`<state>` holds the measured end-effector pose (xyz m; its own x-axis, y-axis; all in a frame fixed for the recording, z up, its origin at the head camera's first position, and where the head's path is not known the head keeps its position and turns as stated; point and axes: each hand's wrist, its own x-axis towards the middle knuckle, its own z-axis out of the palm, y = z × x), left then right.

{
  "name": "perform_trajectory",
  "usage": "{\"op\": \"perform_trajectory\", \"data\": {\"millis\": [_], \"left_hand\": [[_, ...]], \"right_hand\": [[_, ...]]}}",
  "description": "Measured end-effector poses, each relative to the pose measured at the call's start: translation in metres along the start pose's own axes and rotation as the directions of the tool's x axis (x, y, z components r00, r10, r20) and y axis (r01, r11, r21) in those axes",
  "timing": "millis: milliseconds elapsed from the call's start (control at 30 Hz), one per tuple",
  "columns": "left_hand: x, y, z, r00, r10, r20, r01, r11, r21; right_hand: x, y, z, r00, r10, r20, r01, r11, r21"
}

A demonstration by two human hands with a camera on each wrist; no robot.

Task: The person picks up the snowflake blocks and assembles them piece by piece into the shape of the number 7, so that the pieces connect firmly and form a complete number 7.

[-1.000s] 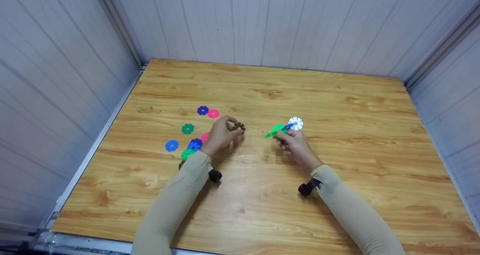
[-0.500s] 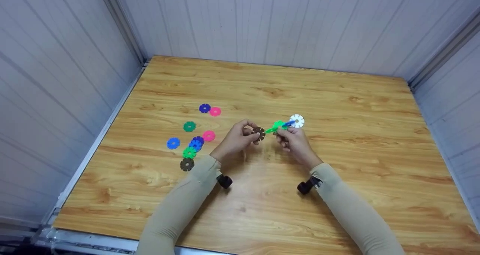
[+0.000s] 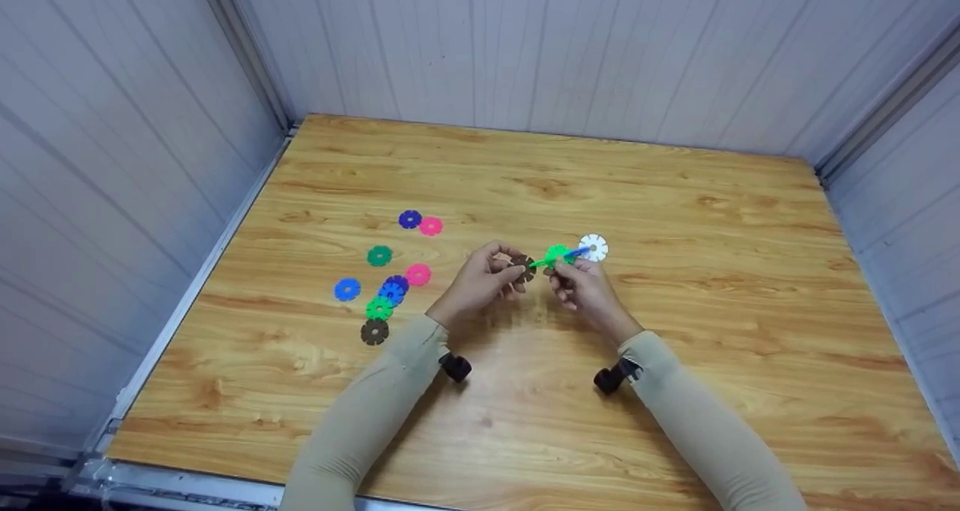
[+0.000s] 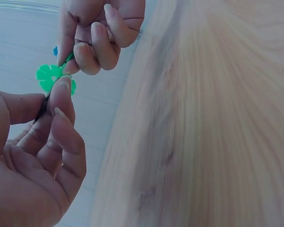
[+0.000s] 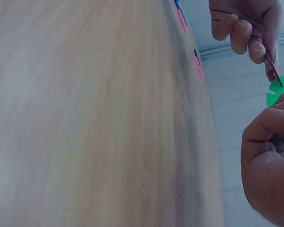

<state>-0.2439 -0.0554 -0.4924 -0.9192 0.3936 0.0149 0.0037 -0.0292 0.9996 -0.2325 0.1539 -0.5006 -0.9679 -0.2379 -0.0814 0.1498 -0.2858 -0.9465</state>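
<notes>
My left hand [image 3: 484, 278] pinches a brown notched disc [image 3: 527, 274] between thumb and fingers. My right hand [image 3: 592, 293] pinches a short chain of slotted-together discs: a green disc [image 3: 556, 253], another green one seen edge-on, a blue disc [image 3: 577, 253] and a white disc [image 3: 593, 247] at the far end. Brown meets the edge-on green disc; how deep it sits in the slot I cannot tell. Seen from the left wrist, this green disc [image 4: 48, 77] lies between both hands' fingertips. From the right wrist, the brown disc [image 5: 273, 70] stands edge-on against the green disc [image 5: 273, 98].
Loose discs lie left on the wooden table [image 3: 675, 211]: a purple [image 3: 409, 219] and a pink one [image 3: 430, 226] at the back, a dark green one [image 3: 379, 256], a blue one [image 3: 346, 290], and an overlapping row ending in a brown one [image 3: 375, 332]. Pale panels wall the table.
My left hand has carried the brown disc rightward from beside the loose discs until it meets the green end of the chain. My right hand has stayed nearly in place.
</notes>
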Motion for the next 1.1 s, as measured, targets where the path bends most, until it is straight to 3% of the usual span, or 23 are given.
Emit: {"op": "perform_trajectory", "data": {"millis": [400, 667, 967, 1100], "left_hand": [[0.005, 0.001, 0.021, 0.998, -0.006, -0.056, 0.001, 0.996, -0.086], [0.006, -0.002, 0.025, 0.997, 0.003, -0.08, -0.015, 0.989, -0.149], [0.004, -0.001, 0.026, 0.998, -0.024, -0.066, 0.014, 0.989, -0.146], [0.002, 0.0, 0.023, 0.998, 0.011, -0.054, -0.016, 0.997, -0.081]], "right_hand": [[-0.005, -0.005, -0.001, 1.0, -0.006, 0.008, 0.006, 1.0, -0.018], [-0.005, -0.01, 0.001, 0.999, 0.032, 0.01, -0.032, 0.999, -0.029], [-0.006, -0.011, -0.002, 0.999, 0.038, 0.018, -0.037, 0.999, -0.036], [-0.006, -0.008, -0.005, 1.0, -0.006, 0.024, 0.007, 0.998, -0.057]]}}
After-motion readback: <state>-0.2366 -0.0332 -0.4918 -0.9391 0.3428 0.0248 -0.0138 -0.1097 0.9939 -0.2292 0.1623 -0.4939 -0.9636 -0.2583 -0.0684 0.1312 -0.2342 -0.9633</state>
